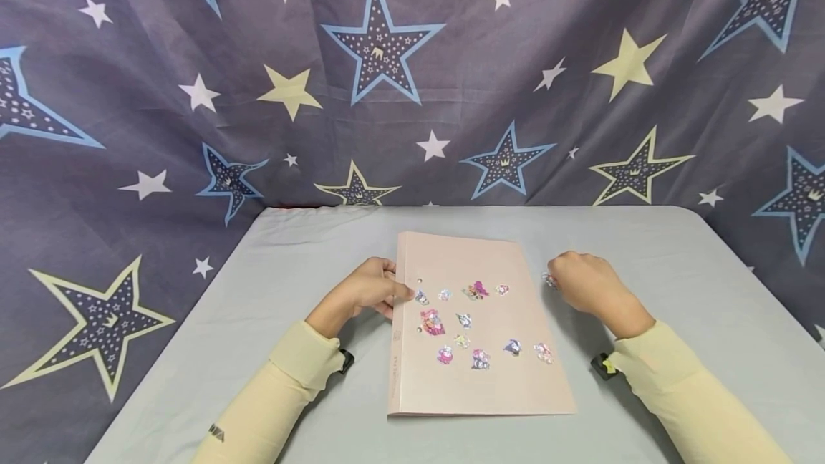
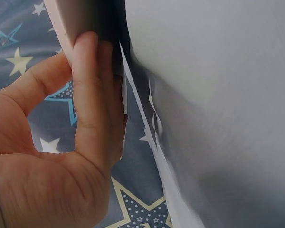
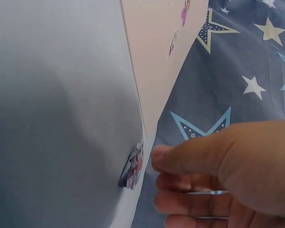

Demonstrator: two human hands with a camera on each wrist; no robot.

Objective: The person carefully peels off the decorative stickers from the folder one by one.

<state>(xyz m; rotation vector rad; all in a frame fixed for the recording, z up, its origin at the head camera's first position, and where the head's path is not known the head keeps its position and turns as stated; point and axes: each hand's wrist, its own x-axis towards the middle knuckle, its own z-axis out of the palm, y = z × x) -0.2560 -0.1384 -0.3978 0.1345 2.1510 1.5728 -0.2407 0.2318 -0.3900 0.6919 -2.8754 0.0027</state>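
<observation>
Left hand [image 1: 366,287] clamped on folder [image 1: 480,394] (by its left edge); right hand [image 1: 591,291], loosely curled, beside sticker pile [image 3: 132,170] off folder's right edge

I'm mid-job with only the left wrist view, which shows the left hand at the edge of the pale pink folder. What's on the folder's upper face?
Observer: The head view shows shiny stickers scattered over the pale pink folder.
Operator: Good. Where is the right hand?
Observer: Just beyond the folder's right-hand edge, over the grey table.
Operator: Anything close to it there?
Observer: Yes, a small shiny bundle beside the thumb in the right wrist view; it looks like more stickers, though I can't make out how many.
</observation>
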